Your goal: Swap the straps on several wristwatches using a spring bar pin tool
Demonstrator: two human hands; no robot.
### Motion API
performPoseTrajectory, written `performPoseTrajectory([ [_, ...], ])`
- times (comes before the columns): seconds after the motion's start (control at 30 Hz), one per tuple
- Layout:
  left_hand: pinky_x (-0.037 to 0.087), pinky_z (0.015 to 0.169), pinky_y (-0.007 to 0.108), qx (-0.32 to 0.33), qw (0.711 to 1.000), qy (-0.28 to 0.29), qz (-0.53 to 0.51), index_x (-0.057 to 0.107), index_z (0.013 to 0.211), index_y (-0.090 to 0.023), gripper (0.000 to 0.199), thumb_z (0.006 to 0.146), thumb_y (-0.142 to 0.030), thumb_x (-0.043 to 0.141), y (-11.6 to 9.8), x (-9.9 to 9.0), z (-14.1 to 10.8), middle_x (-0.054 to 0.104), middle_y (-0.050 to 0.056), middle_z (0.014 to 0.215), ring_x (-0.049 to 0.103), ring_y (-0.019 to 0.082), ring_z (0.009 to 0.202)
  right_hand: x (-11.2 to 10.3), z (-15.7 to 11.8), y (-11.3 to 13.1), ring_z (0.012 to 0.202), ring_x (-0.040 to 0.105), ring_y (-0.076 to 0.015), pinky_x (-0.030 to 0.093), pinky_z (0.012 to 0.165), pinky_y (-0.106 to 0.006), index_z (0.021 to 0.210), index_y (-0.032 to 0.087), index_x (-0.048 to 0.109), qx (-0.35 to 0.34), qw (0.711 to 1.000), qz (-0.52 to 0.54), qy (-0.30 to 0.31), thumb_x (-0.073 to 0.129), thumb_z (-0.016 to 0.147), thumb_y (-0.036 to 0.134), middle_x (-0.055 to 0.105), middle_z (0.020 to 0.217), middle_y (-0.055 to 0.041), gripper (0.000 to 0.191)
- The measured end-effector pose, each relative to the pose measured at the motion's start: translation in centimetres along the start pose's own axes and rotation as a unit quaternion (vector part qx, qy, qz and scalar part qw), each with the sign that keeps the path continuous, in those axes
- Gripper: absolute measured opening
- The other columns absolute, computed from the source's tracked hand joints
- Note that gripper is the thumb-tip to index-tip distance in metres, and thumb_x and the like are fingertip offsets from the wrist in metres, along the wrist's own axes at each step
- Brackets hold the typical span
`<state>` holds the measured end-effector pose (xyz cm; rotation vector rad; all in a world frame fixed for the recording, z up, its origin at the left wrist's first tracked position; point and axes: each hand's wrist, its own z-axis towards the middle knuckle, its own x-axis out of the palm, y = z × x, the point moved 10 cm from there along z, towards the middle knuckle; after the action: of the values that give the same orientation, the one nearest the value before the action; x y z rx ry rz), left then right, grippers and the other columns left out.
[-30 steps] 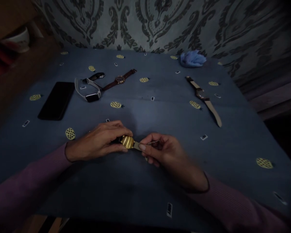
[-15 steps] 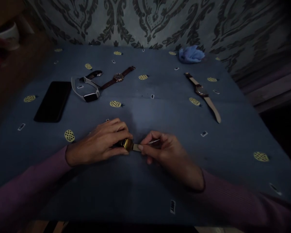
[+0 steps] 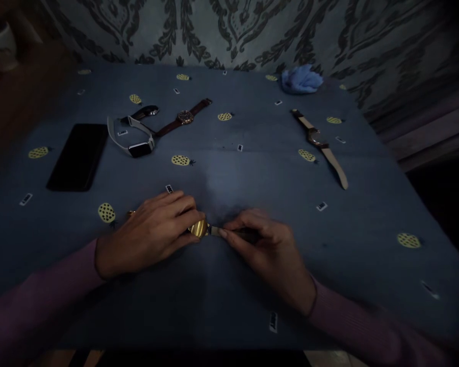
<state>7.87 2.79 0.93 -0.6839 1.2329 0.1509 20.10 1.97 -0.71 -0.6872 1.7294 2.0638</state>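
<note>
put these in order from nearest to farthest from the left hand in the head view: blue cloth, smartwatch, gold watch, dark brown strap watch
1. gold watch: in the left hand's grip
2. smartwatch: beyond the hand, left half
3. dark brown strap watch: farther back, right of the smartwatch
4. blue cloth: back edge, right side

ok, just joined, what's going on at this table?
The left hand holds a gold-coloured watch case low over the tablecloth, while the right hand pinches its strap. Beyond them lie a phone, a smartwatch, three other watches and a crumpled blue cloth.
</note>
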Motion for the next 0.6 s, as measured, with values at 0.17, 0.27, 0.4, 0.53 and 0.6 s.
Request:
performPoseTrajectory([
  [0.17, 0.045, 0.072, 0.032, 0.005, 0.999, -0.001, 0.032, 0.064, 0.105, -0.012, 0.023, 0.098, -0.028, 0.048, -0.3, 0.1, -0.1, 0.058, 0.005, 0.09, 0.054, 0.018, 0.08, -0.5, -0.1, 0.4, 0.067, 0.063, -0.0182, 0.049, 0.064, -0.033, 0.077, 0.02, 0.069, -0.028, 0.999, -0.012, -0.023, 0.063, 0.087, 0.02, 0.068, 0.07, -0.0014, 0.011],
  [0.27, 0.045, 0.072, 0.032, 0.005, 1.0, -0.002, 0.028, 0.063, 0.107, -0.012, 0.023, 0.098, -0.028, 0.049, -0.3, 0.1, -0.1, 0.058, 0.004, 0.09, 0.054, 0.018, 0.08, -0.8, -0.2, 0.3, 0.068, 0.066, -0.0188, 0.051, 0.065, -0.034, 0.082, 0.019, 0.071, -0.027, 0.999, -0.012, -0.026, 0.058, 0.091, 0.022, 0.07, 0.072, -0.0023, 0.016],
  [0.4, 0.045, 0.073, 0.033, -0.003, 1.0, 0.002, 0.018, 0.063, 0.109, -0.013, 0.023, 0.098, -0.028, 0.05, 0.0, 0.3, -0.2, 0.059, 0.005, 0.092, 0.055, 0.018, 0.083, -1.2, -0.2, 0.1, 0.075, 0.07, -0.0197, 0.055, 0.069, -0.033, 0.091, 0.02, 0.072, -0.03, 0.999, -0.015, -0.033, 0.056, 0.093, 0.022, 0.075, 0.083, -0.0039, 0.017],
  [0.53, 0.045, 0.076, 0.033, -0.008, 1.0, 0.003, 0.011, 0.063, 0.109, -0.014, 0.022, 0.097, -0.03, 0.052, 0.3, 0.4, -0.3, 0.059, 0.005, 0.094, 0.055, 0.019, 0.085, -1.5, -0.2, 0.5, 0.077, 0.072, -0.0196, 0.057, 0.068, -0.032, 0.1, 0.019, 0.072, -0.061, 0.996, -0.047, -0.046, 0.054, 0.094, 0.02, 0.076, 0.088, -0.0052, 0.019],
  [0.6, 0.046, 0.077, 0.033, -0.012, 1.0, 0.005, 0.008, 0.063, 0.109, -0.015, 0.022, 0.097, -0.03, 0.052, 0.4, 0.4, -0.3, 0.06, 0.004, 0.095, 0.056, 0.018, 0.086, -1.5, -0.2, 1.0, 0.079, 0.072, -0.0196, 0.058, 0.071, -0.032, 0.104, 0.019, 0.071, -0.09, 0.992, -0.075, -0.051, 0.052, 0.095, 0.018, 0.076, 0.088, -0.0054, 0.021],
])
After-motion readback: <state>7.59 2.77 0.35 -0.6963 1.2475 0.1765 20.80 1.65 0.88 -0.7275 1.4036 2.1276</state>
